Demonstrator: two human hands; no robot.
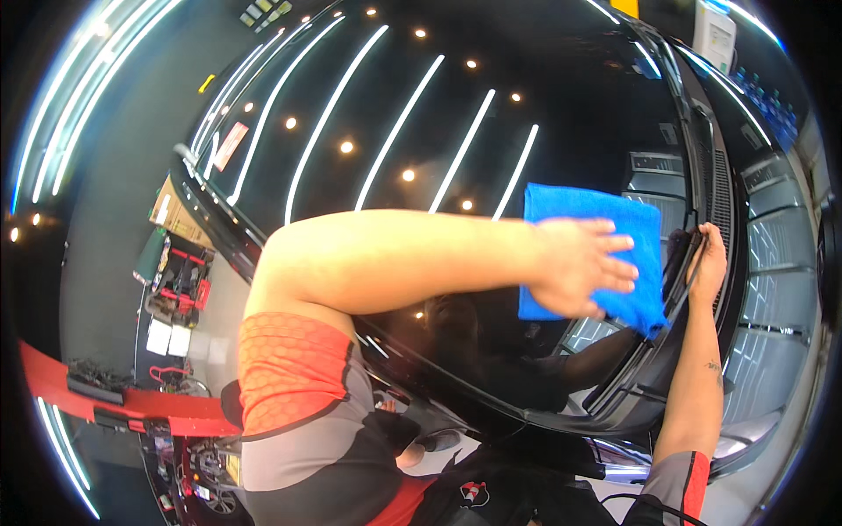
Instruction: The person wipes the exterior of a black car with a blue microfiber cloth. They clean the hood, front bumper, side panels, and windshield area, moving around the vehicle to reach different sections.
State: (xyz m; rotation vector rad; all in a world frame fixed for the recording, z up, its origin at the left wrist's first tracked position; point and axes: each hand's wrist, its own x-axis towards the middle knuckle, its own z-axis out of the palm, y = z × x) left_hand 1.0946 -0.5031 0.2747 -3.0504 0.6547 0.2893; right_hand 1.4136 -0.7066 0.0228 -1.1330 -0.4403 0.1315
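Note:
A folded blue microfibre cloth (549, 200) lies on a glossy black car surface (552, 158); the reflections leave it unclear whether this is glass or paint. On top of the cloth my left hand (579, 269) rests flat, fingers spread and slightly blurred, its arm stretching across from the left. One corner of the cloth reaches the black wiper (677, 289) along the surface's edge. My right hand (710, 263) is closed around a thin black part there, apparently the wiper blade. Beyond the wiper runs a slotted cowl grille (721, 197).
Right of the grille is another shiny car panel (776, 237). Several bottles (769, 105) and a white appliance (714, 36) stand at the upper right. On the left are a cardboard box (177, 217), a red-and-black cart (184, 269), a red beam (145, 404) and a motorcycle (214, 470).

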